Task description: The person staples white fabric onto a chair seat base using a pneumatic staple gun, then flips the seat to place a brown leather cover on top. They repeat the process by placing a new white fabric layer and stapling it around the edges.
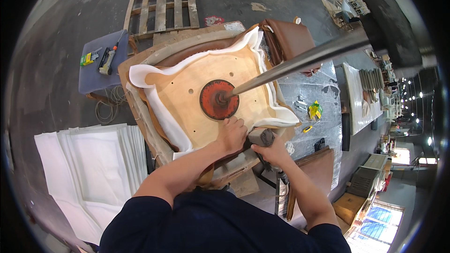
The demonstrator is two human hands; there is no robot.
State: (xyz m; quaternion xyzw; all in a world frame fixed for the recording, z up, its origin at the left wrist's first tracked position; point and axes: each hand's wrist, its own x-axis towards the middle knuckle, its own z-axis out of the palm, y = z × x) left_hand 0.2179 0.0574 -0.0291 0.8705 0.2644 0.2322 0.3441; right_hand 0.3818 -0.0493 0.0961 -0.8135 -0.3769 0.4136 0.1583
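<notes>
A pale plywood panel with several holes lies over white wadding and a brown cover, whose edges stand up around it. A round red press plate on a long metal rod bears down on the panel's middle. At the near edge, my left hand is closed with curled fingers over the seat cover's edge, its knuckles on the wood. Just right of it, my right hand grips a grey staple gun, its nose at the panel's near edge and partly hidden.
A stack of white sheets stands at left. Behind it, a blue padded stool carries another staple gun. A wooden pallet lies beyond. At right, a film-wrapped table bears a yellow packet and brown cushions.
</notes>
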